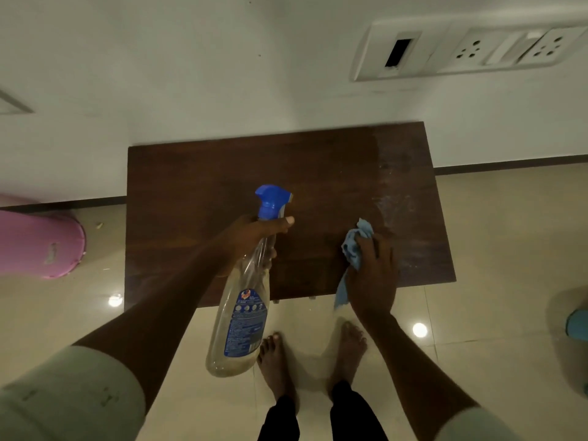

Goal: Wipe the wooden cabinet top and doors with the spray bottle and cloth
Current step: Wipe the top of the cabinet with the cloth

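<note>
My left hand wraps the bottle neck above the cabinet top's front edge. My right hand presses the cloth near the front right corner. Risk: bottle, hanging loosely, slips; cloth misses hazy right edge.

Clear blue-capped spray bottle and crumpled blue cloth over dark cabinet top
</note>
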Motion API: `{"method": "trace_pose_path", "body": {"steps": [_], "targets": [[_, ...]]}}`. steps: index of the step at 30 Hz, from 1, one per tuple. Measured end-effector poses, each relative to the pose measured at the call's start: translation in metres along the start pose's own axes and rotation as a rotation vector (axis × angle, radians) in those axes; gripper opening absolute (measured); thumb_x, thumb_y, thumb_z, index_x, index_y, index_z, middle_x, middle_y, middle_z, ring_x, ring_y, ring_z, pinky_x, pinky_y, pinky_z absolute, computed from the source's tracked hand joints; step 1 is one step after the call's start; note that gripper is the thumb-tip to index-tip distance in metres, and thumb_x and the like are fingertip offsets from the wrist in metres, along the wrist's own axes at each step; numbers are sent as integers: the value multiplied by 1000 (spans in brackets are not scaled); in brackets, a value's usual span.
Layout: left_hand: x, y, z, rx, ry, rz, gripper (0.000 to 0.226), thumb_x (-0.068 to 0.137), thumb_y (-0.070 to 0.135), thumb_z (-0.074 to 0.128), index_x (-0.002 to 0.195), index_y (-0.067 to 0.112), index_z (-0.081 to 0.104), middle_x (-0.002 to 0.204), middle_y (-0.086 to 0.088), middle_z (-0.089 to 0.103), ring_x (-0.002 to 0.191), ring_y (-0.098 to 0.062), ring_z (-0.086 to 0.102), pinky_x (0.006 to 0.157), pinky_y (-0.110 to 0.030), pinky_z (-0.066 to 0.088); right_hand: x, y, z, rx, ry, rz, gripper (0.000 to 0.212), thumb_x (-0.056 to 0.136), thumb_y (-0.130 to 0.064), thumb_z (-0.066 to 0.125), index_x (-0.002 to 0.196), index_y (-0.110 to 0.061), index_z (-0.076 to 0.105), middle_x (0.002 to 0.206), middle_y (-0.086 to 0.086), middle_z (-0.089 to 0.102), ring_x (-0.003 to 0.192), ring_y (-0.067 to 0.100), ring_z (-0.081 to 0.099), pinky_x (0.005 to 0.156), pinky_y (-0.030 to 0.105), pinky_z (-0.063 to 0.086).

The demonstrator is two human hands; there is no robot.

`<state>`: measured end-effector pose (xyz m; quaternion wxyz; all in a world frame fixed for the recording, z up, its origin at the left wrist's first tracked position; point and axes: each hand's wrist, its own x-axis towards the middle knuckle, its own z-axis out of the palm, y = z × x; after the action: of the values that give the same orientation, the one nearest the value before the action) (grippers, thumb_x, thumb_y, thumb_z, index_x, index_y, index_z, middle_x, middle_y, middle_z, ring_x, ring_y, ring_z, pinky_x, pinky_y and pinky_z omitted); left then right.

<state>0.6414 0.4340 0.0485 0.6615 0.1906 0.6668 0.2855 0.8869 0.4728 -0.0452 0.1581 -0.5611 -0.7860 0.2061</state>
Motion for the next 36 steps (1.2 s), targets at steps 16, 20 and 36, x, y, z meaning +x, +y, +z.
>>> {"method": "trace_pose_path", "body": {"steps": [16,20,36], "targets": [[16,9,-3,-61,88,-1,34,85,42,60,104,13,61,82,-4,55,66,-15,59,60,-30,52,118,-58,56,-82,-86,-210,56,89,-29,45,140,-7,43,149,18,37,141,36,26,118,46,21],[19,11,-2,-60,107,-13,29,85,40,59,100,16,61,83,-5,57,66,-15,59,59,-28,52,106,-80,68,38,-262,-455,54,84,-15,64,136,-10,49,147,15,41,140,34,30,110,53,33],[25,11,28,-89,114,5,30,81,41,64,99,16,62,78,-7,62,63,-16,60,60,-32,52,54,-38,33,109,-277,-446,57,86,-14,47,142,-14,40,148,13,41,139,31,33,113,48,30]]}}
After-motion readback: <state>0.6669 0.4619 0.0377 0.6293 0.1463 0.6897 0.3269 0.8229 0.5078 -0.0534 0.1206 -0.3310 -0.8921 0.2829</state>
